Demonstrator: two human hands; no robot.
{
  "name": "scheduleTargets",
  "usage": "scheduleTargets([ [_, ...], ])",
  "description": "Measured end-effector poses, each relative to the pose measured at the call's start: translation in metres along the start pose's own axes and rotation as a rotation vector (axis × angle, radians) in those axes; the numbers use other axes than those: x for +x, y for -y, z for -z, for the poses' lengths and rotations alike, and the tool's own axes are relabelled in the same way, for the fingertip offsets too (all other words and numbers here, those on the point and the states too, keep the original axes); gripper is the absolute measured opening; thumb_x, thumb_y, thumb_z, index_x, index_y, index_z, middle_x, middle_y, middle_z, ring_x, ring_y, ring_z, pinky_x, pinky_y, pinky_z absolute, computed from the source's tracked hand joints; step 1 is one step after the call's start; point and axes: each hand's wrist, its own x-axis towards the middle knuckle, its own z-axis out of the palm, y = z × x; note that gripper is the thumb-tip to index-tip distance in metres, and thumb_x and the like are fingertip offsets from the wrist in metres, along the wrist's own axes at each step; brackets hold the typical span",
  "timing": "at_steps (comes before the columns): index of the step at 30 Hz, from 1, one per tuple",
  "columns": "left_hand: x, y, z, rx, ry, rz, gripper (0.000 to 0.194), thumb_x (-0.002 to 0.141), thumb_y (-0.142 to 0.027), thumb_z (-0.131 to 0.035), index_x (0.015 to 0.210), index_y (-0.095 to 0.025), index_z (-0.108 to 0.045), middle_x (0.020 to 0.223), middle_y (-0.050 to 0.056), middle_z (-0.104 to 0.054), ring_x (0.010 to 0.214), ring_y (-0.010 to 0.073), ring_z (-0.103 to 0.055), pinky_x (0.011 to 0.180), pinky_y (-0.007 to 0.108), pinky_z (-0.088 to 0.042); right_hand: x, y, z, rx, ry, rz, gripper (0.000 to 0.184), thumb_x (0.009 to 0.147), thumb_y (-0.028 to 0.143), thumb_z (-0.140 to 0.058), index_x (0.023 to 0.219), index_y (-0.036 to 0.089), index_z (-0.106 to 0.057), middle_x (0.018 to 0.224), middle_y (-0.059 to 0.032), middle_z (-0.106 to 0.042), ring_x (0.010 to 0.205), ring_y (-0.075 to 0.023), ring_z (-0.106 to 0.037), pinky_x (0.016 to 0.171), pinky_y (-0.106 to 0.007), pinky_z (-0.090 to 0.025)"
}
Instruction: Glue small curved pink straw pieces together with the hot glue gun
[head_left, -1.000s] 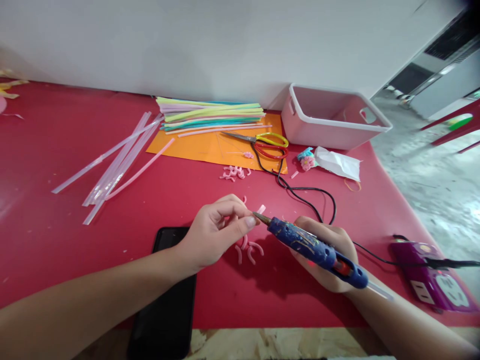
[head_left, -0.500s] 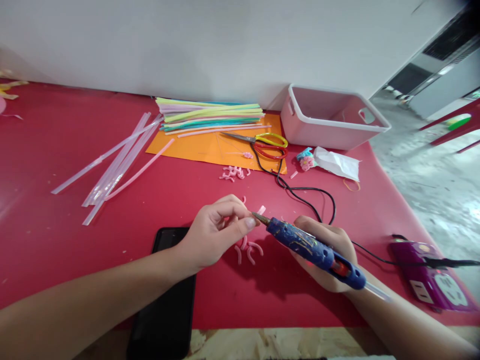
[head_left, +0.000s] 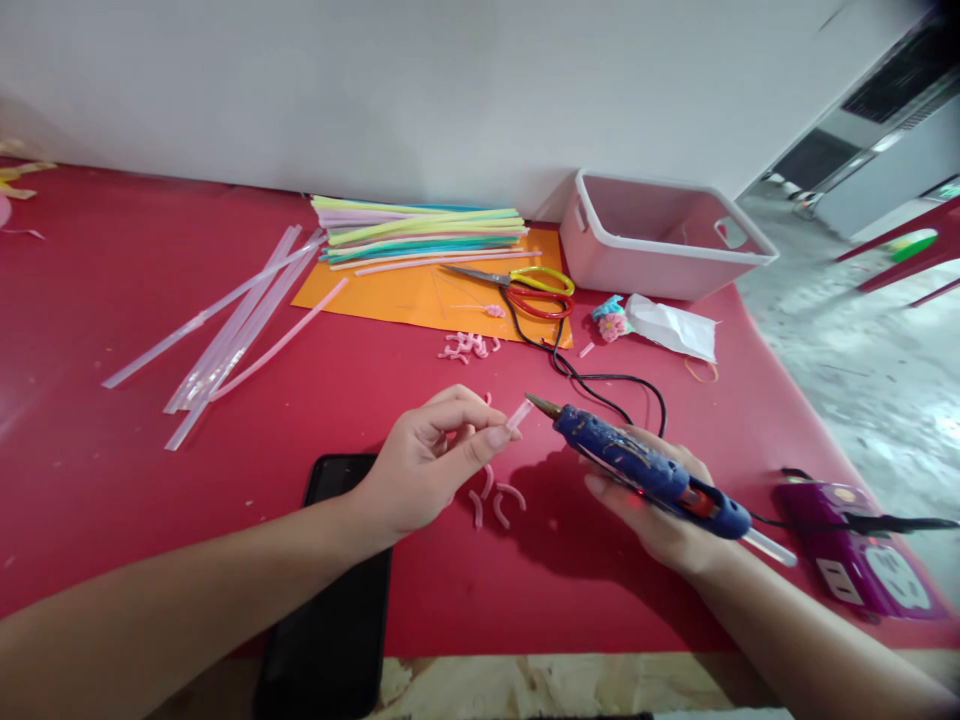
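Note:
Between its thumb and fingers, my left hand (head_left: 442, 450) pinches a short, straight, pale pink piece (head_left: 520, 413) that sticks out past the fingertips; its material is hard to make out. My right hand (head_left: 667, 500) is wrapped round a blue hot glue gun (head_left: 645, 460), with a clear glue stick (head_left: 771, 547) poking out of its back. The gun's metal nozzle (head_left: 541, 405) is at the outer end of the pink piece. Below my left fingers lie several curved pink pipe cleaner pieces (head_left: 511, 496), and farther back sits a small pile of similar pieces (head_left: 466, 346).
Behind are an orange sheet (head_left: 405, 303), colourful pipe cleaners (head_left: 427, 225), scissors (head_left: 540, 290) and a pink bin (head_left: 667, 260). Clear glue sticks (head_left: 232, 340) lie left. A black phone (head_left: 330, 600) is under my left arm; a black cord (head_left: 622, 378) and purple power strip (head_left: 862, 550) are right.
The glue gun's nozzle has moved right and slightly up from my left fingertips to the outer end of the pink piece. My left hand has barely moved.

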Motion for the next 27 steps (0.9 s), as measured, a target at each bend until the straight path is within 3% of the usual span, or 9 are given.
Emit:
scheduleTargets([
  [4, 0.001, 0.000, 0.000, -0.001, -0.001, -0.012, 0.011, 0.091, -0.027, -0.071, 0.084, -0.021, -0.076, 0.083, 0.000, -0.059, 0.072, 0.0113, -0.053, 0.068, 0.027, -0.044, -0.006, -0.009, -0.001, 0.047, 0.012, -0.056, 0.012, 0.088, 0.026, -0.068, 0.077, 0.025, -0.064, 0.057, 0.0037, -0.063, 0.046, -0.0133, -0.058, 0.044, -0.023, -0.049],
  [10, 0.001, -0.002, -0.001, -0.018, -0.007, -0.011, 0.008, 0.089, -0.026, -0.073, 0.084, -0.021, -0.078, 0.083, 0.001, -0.060, 0.072, 0.0113, -0.055, 0.071, 0.027, -0.047, -0.009, -0.016, -0.001, 0.135, 0.022, -0.022, 0.009, 0.088, 0.027, -0.071, 0.081, 0.025, -0.066, 0.056, 0.0038, -0.059, 0.046, -0.0133, -0.056, 0.041, -0.024, -0.045],
  [20, -0.001, -0.003, -0.001, -0.018, 0.007, 0.010, 0.010, 0.089, -0.029, -0.073, 0.086, -0.021, -0.078, 0.084, 0.001, -0.059, 0.070, 0.0115, -0.056, 0.067, 0.028, -0.048, -0.002, -0.003, 0.000, 0.128, 0.058, 0.040, 0.017, 0.087, 0.018, -0.068, 0.075, 0.026, -0.060, 0.060, 0.0043, -0.065, 0.046, -0.0140, -0.059, 0.043, -0.024, -0.047],
  [27, 0.000, -0.003, -0.001, -0.005, 0.008, 0.031, 0.010, 0.089, -0.028, -0.072, 0.086, -0.021, -0.080, 0.083, 0.001, -0.059, 0.073, 0.0118, -0.056, 0.066, 0.027, -0.046, 0.003, 0.009, 0.002, 0.013, 0.080, 0.109, 0.013, 0.084, 0.014, -0.066, 0.081, 0.025, -0.060, 0.054, 0.0064, -0.062, 0.039, -0.0109, -0.052, 0.038, -0.022, -0.041],
])
